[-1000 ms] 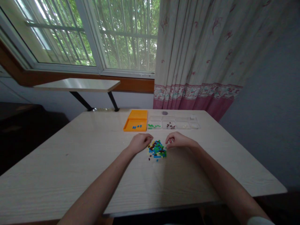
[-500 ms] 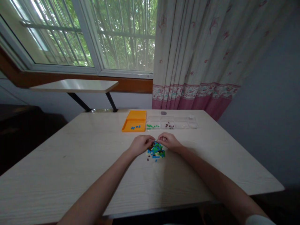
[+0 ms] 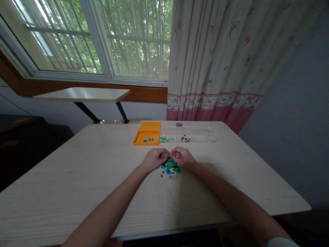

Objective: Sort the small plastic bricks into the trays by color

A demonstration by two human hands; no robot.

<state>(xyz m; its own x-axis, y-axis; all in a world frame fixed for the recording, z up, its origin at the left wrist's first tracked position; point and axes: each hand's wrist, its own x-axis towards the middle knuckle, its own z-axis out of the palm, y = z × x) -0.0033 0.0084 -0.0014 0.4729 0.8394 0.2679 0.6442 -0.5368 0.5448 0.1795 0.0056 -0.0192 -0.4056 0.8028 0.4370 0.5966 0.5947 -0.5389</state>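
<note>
The person's left hand [image 3: 155,159] and right hand [image 3: 183,157] are nearly meeting at the fingertips, fingers curling toward thumbs; cannot tell whether either is gripping a piece. Just under the fingertips, a heap of small blue, green, brown and pale-yellow plastic bricks [image 3: 170,168] is lying on the pale wood-grain table [image 3: 102,178]. Beyond, an open orange rectangular plastic box [image 3: 149,126] is holding blue pieces [image 3: 149,140]; beside it, a clear compartmented plastic tray [image 3: 211,138] is holding green, brown and pale ones.

Pale sleeve [image 3: 281,242] on right arm [image 3: 231,195]; left hand [image 3: 153,159], right hand [image 3: 184,157] bare.
</note>
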